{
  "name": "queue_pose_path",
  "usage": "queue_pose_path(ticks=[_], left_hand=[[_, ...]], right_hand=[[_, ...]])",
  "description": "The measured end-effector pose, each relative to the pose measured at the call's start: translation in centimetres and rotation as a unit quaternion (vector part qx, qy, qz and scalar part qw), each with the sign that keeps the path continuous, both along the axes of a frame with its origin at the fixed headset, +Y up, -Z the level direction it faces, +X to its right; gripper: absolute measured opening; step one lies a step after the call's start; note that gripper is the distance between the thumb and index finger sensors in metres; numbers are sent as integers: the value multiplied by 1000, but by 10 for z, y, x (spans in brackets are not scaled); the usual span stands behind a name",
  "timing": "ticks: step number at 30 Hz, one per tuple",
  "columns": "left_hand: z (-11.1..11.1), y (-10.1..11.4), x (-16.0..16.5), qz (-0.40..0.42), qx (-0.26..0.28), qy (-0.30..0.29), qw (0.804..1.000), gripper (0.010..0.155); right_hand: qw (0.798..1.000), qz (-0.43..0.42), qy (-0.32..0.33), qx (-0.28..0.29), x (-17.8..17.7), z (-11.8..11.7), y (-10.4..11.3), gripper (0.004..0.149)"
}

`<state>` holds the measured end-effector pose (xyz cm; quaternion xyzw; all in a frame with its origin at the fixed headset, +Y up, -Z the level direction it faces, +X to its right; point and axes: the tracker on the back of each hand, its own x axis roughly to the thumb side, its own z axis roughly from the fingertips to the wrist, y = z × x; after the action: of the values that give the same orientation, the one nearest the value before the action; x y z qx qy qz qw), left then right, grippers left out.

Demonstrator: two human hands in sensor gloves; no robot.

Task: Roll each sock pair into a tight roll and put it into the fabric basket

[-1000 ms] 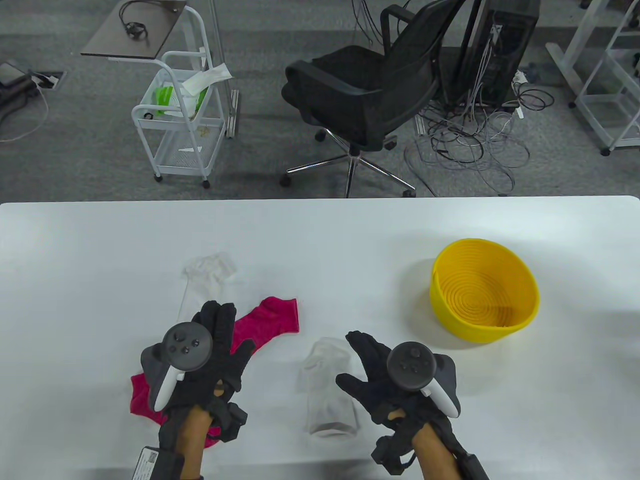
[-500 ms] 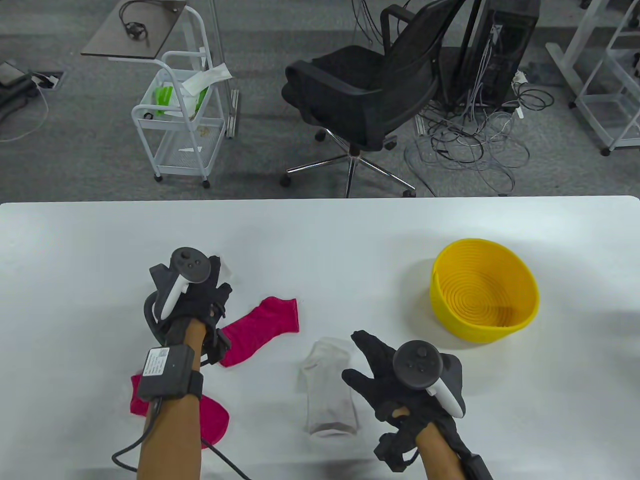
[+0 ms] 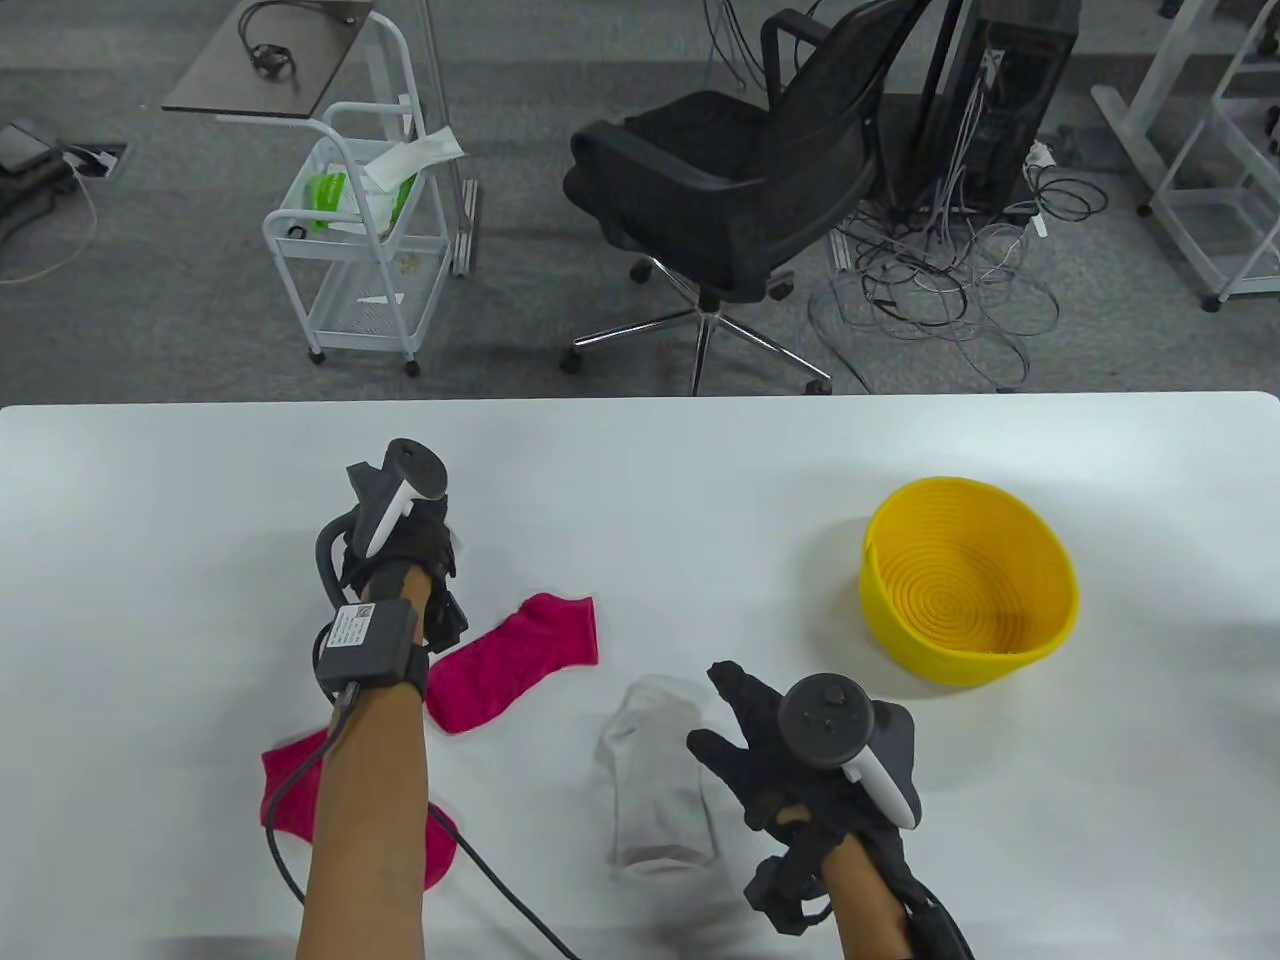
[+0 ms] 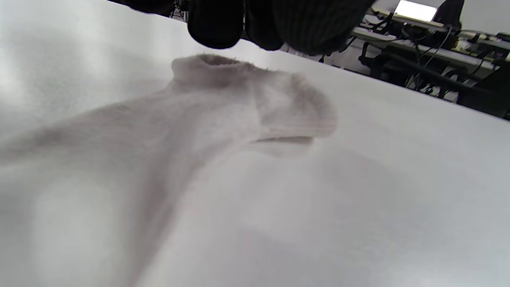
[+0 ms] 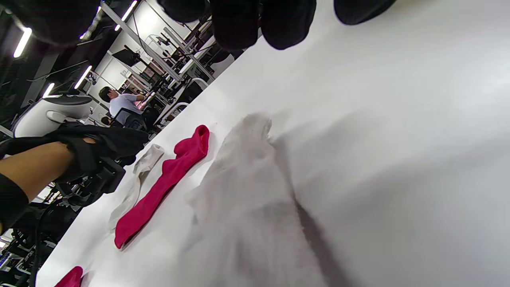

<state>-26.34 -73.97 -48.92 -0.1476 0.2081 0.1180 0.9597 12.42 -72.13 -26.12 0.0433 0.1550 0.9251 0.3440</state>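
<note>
White table [image 3: 150, 600] carries four loose socks and a yellow basket [image 3: 968, 594], which sits toward three o'clock, well apart from the socks. The left hand [image 3: 400, 545] reaches out toward eleven o'clock over a white sock [image 4: 223, 115] lying flat; in the left wrist view its fingertips [image 4: 217, 24] hang just above the cuff, though I cannot tell whether they touch or grip it. A pink sock [image 3: 520, 650] lies just beside that forearm at the centre, and another pink sock [image 3: 290, 790] shows partly under the arm at seven o'clock. The right hand [image 3: 790, 760], fingers spread and relaxed, rests at the edge of a second white sock [image 3: 655, 780] near six o'clock.
</note>
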Motion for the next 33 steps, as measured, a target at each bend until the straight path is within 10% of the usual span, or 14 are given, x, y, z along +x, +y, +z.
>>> queue_pose_path(ticks=[22,33], left_hand=[[-23,-24,5,-98,17,14,995,44],[-7,-2,-13,-106,23,30,994,43]], right_hand=[[1000,15,-10,1,-4,-1,-1,84],[1000,7,-14,4,-2,-1,-1,85]])
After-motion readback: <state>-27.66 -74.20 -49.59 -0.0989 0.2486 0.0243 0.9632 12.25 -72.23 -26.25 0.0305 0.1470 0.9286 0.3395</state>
